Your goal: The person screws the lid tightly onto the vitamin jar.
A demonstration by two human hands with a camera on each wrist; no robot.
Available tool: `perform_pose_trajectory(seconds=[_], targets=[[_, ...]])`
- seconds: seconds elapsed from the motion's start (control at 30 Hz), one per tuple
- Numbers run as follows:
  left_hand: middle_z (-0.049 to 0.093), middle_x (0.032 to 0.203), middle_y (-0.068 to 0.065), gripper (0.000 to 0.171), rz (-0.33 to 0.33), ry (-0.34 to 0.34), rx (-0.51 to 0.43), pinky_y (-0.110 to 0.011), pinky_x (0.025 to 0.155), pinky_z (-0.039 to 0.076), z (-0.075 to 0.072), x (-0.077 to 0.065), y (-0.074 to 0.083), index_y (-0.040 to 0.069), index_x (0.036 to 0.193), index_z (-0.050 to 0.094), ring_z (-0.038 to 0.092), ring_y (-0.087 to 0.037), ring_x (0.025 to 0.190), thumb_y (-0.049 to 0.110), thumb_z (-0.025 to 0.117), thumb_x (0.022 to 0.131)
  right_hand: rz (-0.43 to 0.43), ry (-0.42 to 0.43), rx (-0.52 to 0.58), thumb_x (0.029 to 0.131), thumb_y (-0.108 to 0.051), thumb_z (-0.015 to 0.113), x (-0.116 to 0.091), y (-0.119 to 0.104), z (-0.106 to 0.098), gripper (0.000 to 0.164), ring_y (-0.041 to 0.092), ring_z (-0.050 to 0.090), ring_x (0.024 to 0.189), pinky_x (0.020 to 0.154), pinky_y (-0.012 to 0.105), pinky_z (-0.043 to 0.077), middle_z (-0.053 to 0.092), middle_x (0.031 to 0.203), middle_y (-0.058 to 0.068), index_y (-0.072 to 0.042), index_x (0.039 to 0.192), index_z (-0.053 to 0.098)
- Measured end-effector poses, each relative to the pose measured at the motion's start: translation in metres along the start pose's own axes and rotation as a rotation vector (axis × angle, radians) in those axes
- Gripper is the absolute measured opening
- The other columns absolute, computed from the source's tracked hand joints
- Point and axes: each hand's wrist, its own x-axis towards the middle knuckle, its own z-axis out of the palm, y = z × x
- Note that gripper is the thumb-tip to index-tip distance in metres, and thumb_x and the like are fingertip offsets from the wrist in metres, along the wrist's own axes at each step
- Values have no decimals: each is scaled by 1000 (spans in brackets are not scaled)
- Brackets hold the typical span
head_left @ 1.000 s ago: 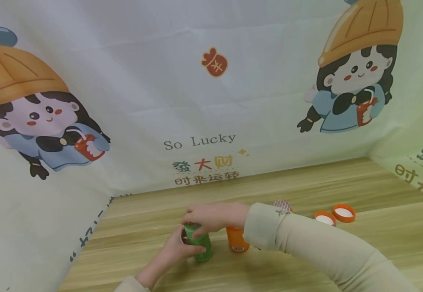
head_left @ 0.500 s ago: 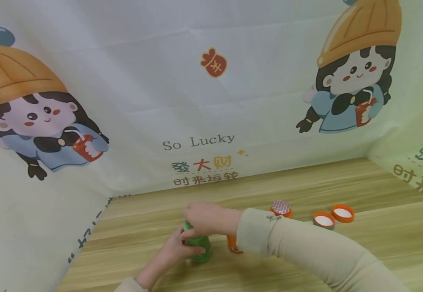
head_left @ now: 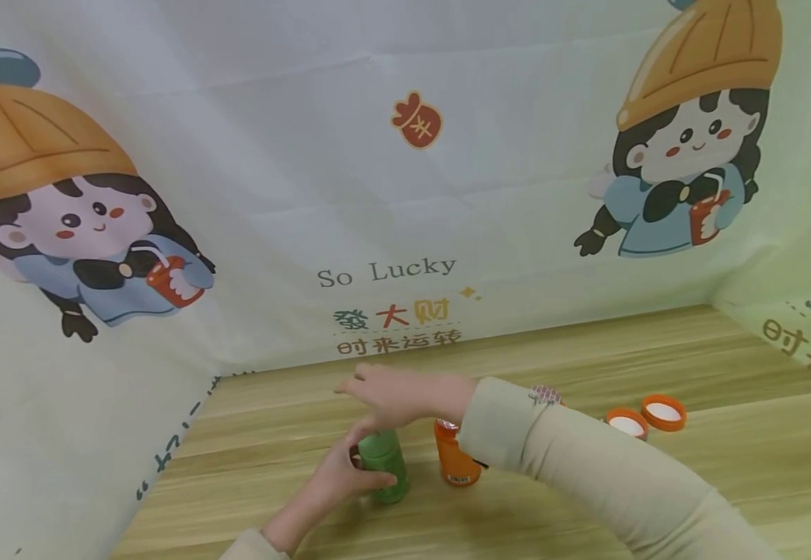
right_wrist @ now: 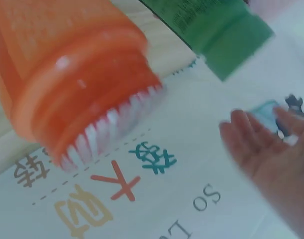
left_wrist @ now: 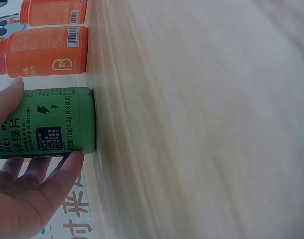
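The left hand (head_left: 335,474) grips a green bottle (head_left: 382,457) that stands upright on a wood-grain counter (head_left: 237,451); its thumb lies on one side and its fingers curl round the other. The right hand (head_left: 398,395) hovers just off the top of the green bottle, fingers extended and spread, touching nothing; its arm, in a pale sleeve (head_left: 587,459), reaches across from the right of the green bottle.

The green bottle's label reads "XIN" and "MEI" in capitals, "锌镁片" in bold Chinese, and "72g (1.2g/片 X 60片)", beside two black lightning bolts. A dark panel (left_wrist: 49,138) carries print too small to read.

Just right of the green bottle stands an orange bottle (head_left: 454,457), its mouth covered by a shiny seal; it shows a barcode (left_wrist: 74,36) and a white outlined logo (left_wrist: 62,64). A second orange bottle (left_wrist: 55,12) stands farther to the right of the green one. Well to the green bottle's right lie two orange caps (head_left: 664,412) with white linings showing.

Behind the green bottle, a pale backdrop (head_left: 272,272) reads "So Lucky", "發大财" and "时来运转", with cartoon figures in orange hats.
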Motion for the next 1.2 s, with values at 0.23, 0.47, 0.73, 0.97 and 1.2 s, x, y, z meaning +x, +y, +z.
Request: perform_pose_trajectory(seconds=[0.23, 0.47, 0.73, 0.97, 1.2], targets=[[52, 114, -21, 71, -4, -23, -23, -37, 79, 52, -1, 1, -1, -9, 125, 36, 59, -24, 96, 15, 77, 73, -199, -227, 3, 83, 0, 61, -7, 4, -11, 58, 16, 34, 131, 100, 20, 35, 22, 151, 2, -16, 136, 44], [54, 112, -20, 72, -7, 10, 16, -36, 78, 52, 1, 1, 1, -10, 126, 36, 57, -26, 97, 13, 78, 72, -255, -231, -86, 83, 5, 59, -4, 4, -9, 49, 11, 48, 116, 91, 15, 41, 47, 135, 2, -18, 126, 57], [54, 108, -19, 68, -17, 26, 27, -36, 79, 52, 2, 2, 0, -10, 120, 41, 59, -24, 93, 15, 79, 69, -221, -215, -115, 85, -3, 61, -1, 2, -6, 39, 7, 51, 97, 79, 12, 42, 59, 113, -1, -16, 122, 59], [54, 113, -17, 67, 19, -20, -18, -36, 81, 51, 0, 3, -1, -7, 125, 39, 58, -23, 96, 14, 77, 72, -131, -186, -78, 87, -19, 63, -1, 1, -3, 22, 6, 47, 82, 70, 14, 42, 55, 89, -6, -13, 108, 65], [54, 114, -16, 68, 24, -24, -16, -37, 82, 51, 0, 3, -2, -6, 125, 39, 58, -22, 97, 15, 77, 73, -48, -141, -59, 86, -29, 64, -1, -2, 0, 18, 6, 44, 64, 56, 15, 39, 51, 71, -7, -13, 78, 62]])
